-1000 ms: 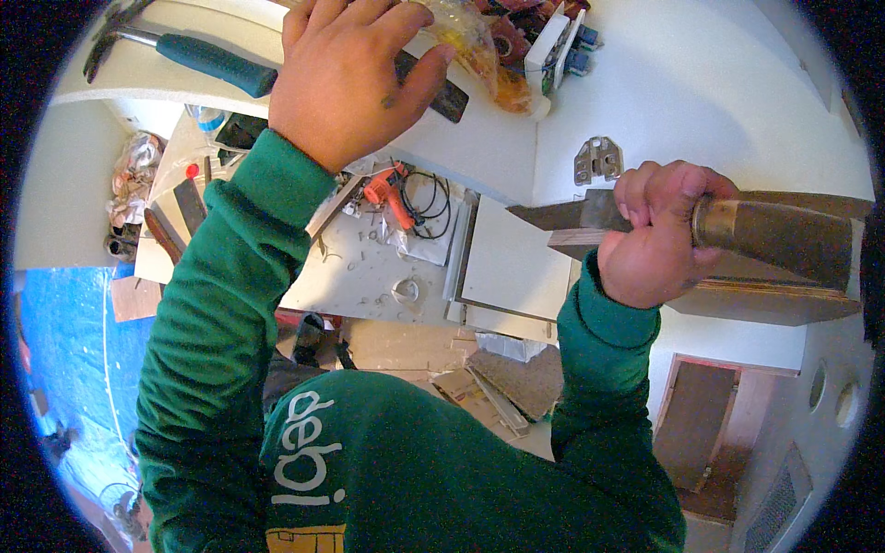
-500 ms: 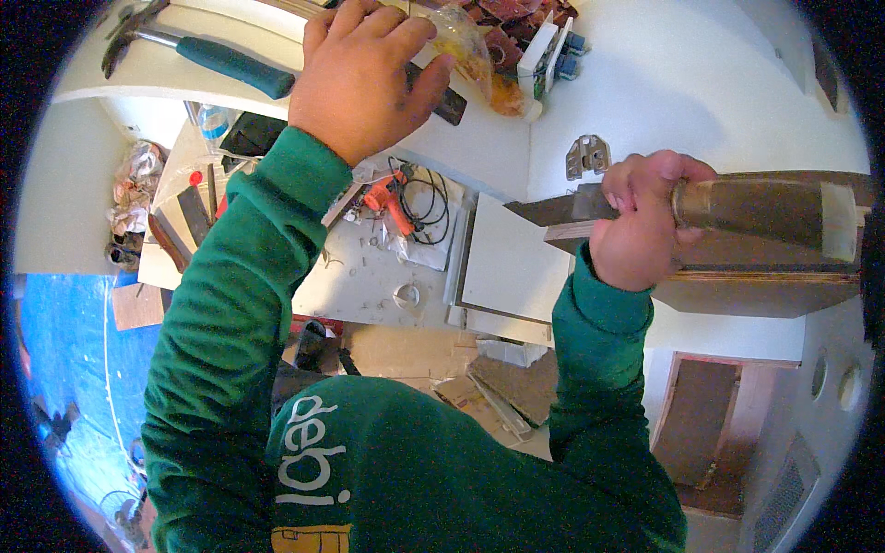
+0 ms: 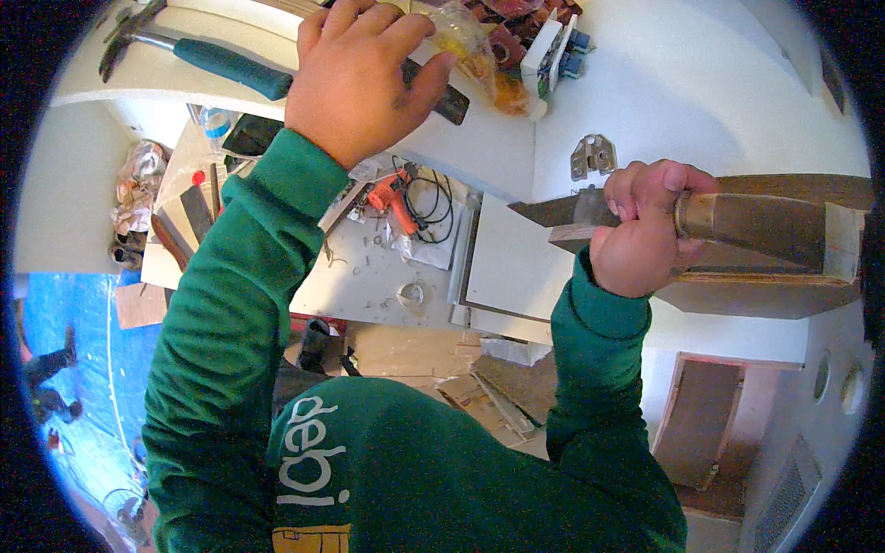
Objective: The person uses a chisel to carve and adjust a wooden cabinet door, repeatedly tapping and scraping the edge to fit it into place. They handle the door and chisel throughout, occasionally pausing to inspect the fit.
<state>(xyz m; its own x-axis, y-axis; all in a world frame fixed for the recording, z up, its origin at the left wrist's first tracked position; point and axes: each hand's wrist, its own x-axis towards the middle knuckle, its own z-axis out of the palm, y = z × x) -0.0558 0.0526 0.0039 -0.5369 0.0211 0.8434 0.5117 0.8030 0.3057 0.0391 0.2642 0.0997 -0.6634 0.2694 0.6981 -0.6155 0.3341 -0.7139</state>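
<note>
My left hand [image 3: 355, 88] reaches up onto a white shelf [image 3: 479, 152], palm down with fingers spread. It lies over a dark flat strip [image 3: 452, 103], and the fingertips touch a clear plastic bag of small parts [image 3: 466, 46]. My right hand [image 3: 641, 230] is fisted around a brown wooden-handled tool [image 3: 756, 226] with a brass-coloured ring. The tool's dark grey front end [image 3: 548, 214] sticks out left of the fist, against a wooden panel [image 3: 765, 286]. A metal hinge [image 3: 593, 155] is fixed to the white wall just above.
A hammer with a teal grip [image 3: 221, 63] lies on the shelf left of my left hand. Below are a white board [image 3: 369, 276] with an orange tool [image 3: 392, 201] and black cable, scattered scraps, a white switch block [image 3: 548, 51], and blue sheeting [image 3: 64, 369].
Both hands stay almost where they were. My right fist has edged slightly left on the tool, and the view has shifted a little.
</note>
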